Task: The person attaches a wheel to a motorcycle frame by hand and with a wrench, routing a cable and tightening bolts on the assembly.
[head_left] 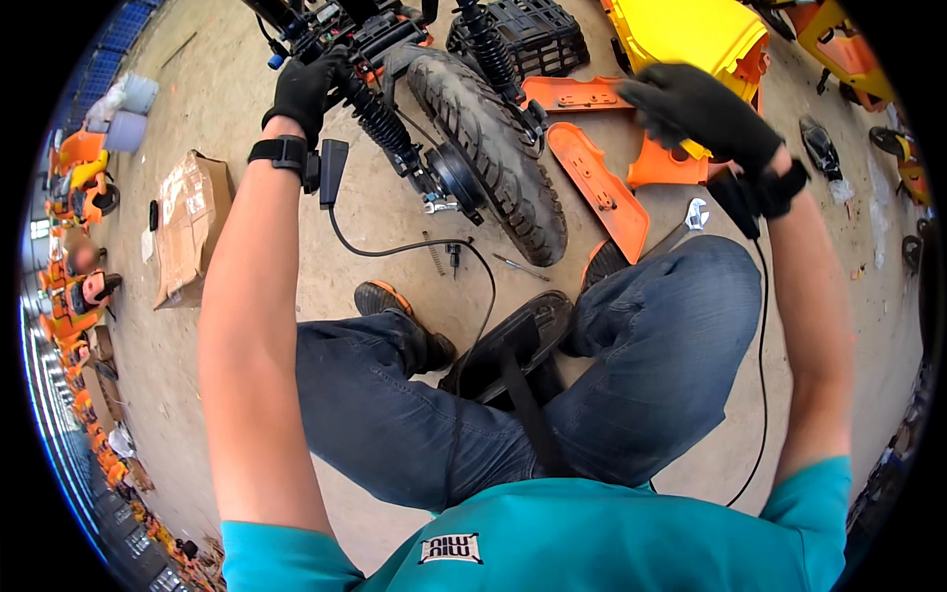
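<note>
My left hand (308,94), in a black glove, is at the upper end of the left shock absorber (380,128), against the scooter frame (360,28). Its fingers are bent around a part there that the glove hides. The knobby rear tire (493,148) stands upright between the two shocks. To the right, my gloved right hand (705,113) hovers above orange body panels, slightly blurred. Its fingers stretch leftward, with nothing visible in them. Beneath it lie a long orange panel (602,187) and a yellow body shell (691,39).
A wrench (440,207), a spring (432,255) and a thin screwdriver (521,267) lie on the floor near the wheel. An adjustable wrench (694,215) rests by my right knee. A cardboard box (192,232) stands at left; a black basket (523,37) sits behind the tire.
</note>
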